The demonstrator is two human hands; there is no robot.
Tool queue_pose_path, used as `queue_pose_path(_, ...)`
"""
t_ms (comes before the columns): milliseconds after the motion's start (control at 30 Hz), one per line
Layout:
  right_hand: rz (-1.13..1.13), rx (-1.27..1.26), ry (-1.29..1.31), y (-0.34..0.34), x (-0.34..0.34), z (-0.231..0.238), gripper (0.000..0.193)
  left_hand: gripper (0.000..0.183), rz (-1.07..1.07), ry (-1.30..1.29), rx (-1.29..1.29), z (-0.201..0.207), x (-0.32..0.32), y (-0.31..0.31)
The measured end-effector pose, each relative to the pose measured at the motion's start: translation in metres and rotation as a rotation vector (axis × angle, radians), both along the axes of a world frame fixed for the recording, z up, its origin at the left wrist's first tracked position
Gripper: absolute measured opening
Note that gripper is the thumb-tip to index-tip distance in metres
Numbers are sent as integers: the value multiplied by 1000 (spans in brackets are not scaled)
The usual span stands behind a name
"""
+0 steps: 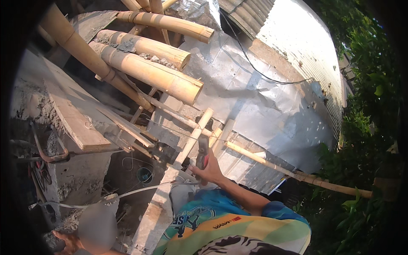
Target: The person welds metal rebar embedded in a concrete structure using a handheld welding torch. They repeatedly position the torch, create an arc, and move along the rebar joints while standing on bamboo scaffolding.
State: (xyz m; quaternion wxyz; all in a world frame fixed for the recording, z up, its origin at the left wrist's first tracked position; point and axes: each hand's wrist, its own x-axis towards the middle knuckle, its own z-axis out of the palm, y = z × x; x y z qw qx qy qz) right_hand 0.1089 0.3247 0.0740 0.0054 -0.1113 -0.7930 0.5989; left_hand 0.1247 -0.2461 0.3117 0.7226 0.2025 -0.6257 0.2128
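In my right hand (209,171) is a black hand tool with a red patch (203,149); its exact kind cannot be made out. The fingers are closed around its lower part, and its upper end points at crossed bamboo poles (194,137). My left hand (68,244) is low at the left, fingers stretched apart, close to rough broken concrete. A smooth grey blur covers the area beside that hand and hides part of the arm. A pale cable or thin hose (127,193) runs from the far left toward the right hand.
Thick cut bamboo poles (148,72) jut out above, some with mortar crumbs. A wooden plank (74,114) and bent rusty rebar (53,159) are at the left, beside a concrete block (80,174). Metal roofing sheets (272,110) spread beyond. Leafy trees (365,127) stand at the right.
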Motion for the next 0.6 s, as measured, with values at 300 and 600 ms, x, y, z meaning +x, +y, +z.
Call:
queue_pose_path(300,-82,-234,60,-4,50,21,73,107,31,-323,-13,8,41,-30)
queue_pose_path(600,-27,-59,251,-75,114,48,60,107,-223,-277,-103,11,29,-23)
